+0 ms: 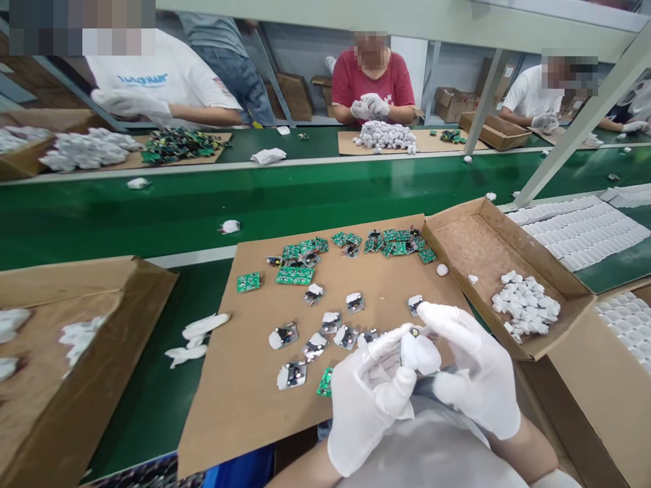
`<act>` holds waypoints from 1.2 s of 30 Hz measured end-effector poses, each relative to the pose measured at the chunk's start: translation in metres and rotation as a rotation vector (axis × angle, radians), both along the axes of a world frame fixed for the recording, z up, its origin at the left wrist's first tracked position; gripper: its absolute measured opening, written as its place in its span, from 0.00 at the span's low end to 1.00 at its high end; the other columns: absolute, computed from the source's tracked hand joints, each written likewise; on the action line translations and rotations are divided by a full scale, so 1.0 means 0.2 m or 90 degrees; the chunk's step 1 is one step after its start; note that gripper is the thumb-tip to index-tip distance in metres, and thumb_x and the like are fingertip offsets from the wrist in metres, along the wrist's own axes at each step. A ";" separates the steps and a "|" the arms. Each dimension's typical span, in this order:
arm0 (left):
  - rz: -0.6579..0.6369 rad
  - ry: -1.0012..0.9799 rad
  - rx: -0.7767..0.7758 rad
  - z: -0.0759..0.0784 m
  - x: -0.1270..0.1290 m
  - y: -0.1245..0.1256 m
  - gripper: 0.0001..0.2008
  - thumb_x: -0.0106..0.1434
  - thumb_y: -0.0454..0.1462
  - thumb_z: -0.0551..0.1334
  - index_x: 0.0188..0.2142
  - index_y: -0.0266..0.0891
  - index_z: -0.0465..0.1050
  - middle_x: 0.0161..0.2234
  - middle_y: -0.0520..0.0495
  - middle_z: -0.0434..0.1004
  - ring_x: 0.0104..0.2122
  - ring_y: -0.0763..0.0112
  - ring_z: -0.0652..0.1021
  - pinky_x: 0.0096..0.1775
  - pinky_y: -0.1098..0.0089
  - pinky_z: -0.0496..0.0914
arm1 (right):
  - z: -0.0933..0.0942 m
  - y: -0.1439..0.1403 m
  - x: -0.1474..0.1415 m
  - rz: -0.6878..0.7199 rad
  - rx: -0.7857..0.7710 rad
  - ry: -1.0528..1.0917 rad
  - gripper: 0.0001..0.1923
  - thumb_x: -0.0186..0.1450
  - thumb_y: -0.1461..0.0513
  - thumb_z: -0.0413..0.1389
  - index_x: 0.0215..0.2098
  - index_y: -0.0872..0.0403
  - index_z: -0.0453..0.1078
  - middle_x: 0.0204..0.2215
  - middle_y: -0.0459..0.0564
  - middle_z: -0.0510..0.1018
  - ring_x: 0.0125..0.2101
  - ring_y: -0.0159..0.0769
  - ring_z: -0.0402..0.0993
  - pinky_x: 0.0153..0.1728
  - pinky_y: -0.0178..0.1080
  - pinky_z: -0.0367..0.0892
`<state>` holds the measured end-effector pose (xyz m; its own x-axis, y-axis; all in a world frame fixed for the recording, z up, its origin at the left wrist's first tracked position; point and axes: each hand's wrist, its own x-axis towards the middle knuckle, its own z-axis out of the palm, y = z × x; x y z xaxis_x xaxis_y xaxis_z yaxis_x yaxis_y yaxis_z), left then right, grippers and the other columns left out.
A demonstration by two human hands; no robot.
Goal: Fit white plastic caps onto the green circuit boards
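Both my hands wear white gloves and meet in front of my body around a small white rounded plastic housing. A small round dark-and-yellowish detail shows at the housing's top. My left hand pinches it from the left between thumb and fingers. On the other side my right hand curls its fingers and thumb about it; their exact contact is partly hidden. Just beyond, on a cardboard sheet, lie several small circuit boards with white pieces. One green circuit board lies beside my left hand.
Green circuit boards lie along the sheet's far side. A cardboard box at right holds white plastic pieces; another box stands at left. White gloves or finger covers lie between. Beyond the green conveyor belt, co-workers sit.
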<state>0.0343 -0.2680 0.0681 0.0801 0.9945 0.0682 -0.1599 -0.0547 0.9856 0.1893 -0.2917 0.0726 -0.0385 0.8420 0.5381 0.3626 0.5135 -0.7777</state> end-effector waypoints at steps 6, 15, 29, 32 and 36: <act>-0.022 0.015 -0.009 0.05 0.00 0.02 0.23 0.52 0.54 0.71 0.34 0.37 0.85 0.31 0.39 0.87 0.30 0.51 0.86 0.34 0.63 0.82 | 0.01 0.04 0.00 0.004 0.060 -0.108 0.22 0.69 0.53 0.58 0.61 0.43 0.69 0.58 0.54 0.74 0.50 0.40 0.78 0.50 0.39 0.76; -0.017 0.044 0.015 0.00 -0.02 0.03 0.19 0.56 0.49 0.69 0.38 0.37 0.84 0.34 0.40 0.87 0.33 0.52 0.86 0.35 0.65 0.82 | -0.01 0.05 -0.02 0.012 0.085 -0.137 0.25 0.71 0.54 0.54 0.66 0.38 0.61 0.60 0.52 0.73 0.50 0.39 0.79 0.48 0.38 0.77; 0.040 -0.068 -0.002 -0.07 -0.02 0.02 0.20 0.54 0.48 0.73 0.43 0.42 0.82 0.42 0.40 0.87 0.40 0.53 0.86 0.40 0.65 0.82 | -0.05 -0.02 -0.02 -0.118 0.090 -0.116 0.39 0.68 0.41 0.50 0.71 0.46 0.51 0.71 0.52 0.54 0.68 0.50 0.54 0.65 0.51 0.59; 0.079 -0.087 0.044 -0.10 -0.01 0.00 0.21 0.52 0.47 0.75 0.44 0.44 0.82 0.42 0.40 0.87 0.40 0.53 0.86 0.39 0.66 0.82 | -0.06 -0.05 -0.05 -0.094 0.098 -0.125 0.34 0.70 0.45 0.51 0.70 0.45 0.54 0.70 0.51 0.57 0.66 0.45 0.59 0.65 0.47 0.60; 0.119 -0.025 0.072 -0.13 0.00 -0.04 0.23 0.51 0.50 0.74 0.43 0.40 0.81 0.42 0.37 0.86 0.41 0.49 0.85 0.42 0.60 0.82 | -0.07 -0.05 -0.08 -0.001 0.075 -0.048 0.36 0.70 0.46 0.52 0.71 0.44 0.50 0.68 0.51 0.61 0.64 0.44 0.63 0.63 0.46 0.62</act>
<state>0.0350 -0.2769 0.0423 -0.1102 0.9776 0.1792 -0.1754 -0.1966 0.9647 0.1734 -0.3020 0.0581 -0.0808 0.7735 0.6287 0.4186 0.5988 -0.6828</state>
